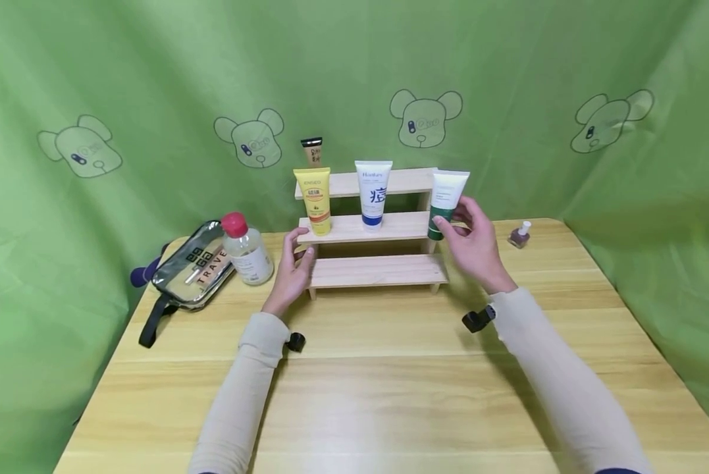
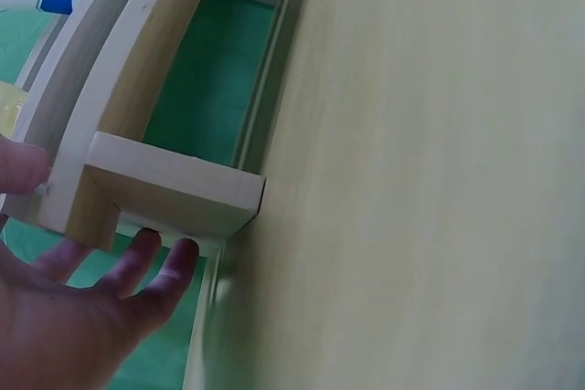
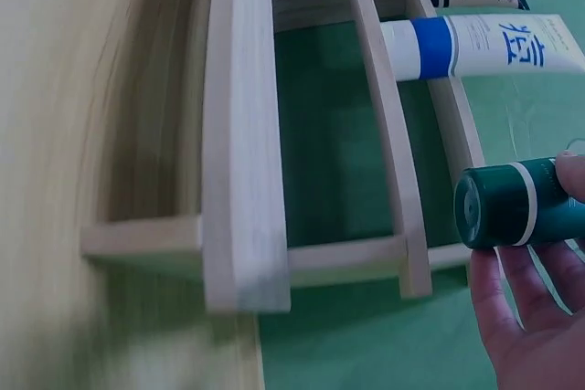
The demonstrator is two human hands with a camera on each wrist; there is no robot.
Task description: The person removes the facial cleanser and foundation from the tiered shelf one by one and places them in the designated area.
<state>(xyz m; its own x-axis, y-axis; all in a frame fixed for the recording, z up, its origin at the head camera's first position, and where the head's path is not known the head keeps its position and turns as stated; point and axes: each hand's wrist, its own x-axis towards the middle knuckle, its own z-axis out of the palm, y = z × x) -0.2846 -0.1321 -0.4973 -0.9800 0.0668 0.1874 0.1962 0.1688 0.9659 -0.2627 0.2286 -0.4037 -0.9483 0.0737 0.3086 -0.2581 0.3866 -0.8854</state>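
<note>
Green-capped tube point(image 1: 446, 203) sits in your right hand point(image 1: 477, 249), fingers curled round it, cap down beside the right end of the stepped wooden shelf point(image 1: 378, 270) on the counter point(image 1: 390, 382). Your right wrist view shows the ridged cap face point(image 3: 483, 210), hidden from the head view. Your left hand point(image 1: 291, 270) lies relaxed, its grip released, against the shelf's left post point(image 2: 169, 194). Farther back stand the yellow tube point(image 1: 314, 199) and the blue-capped tube point(image 1: 372, 192).

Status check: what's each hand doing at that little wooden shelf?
Right hand grips green-capped tube at shelf's right end. Left hand open, touching shelf's left side. Nothing blocking.
</note>
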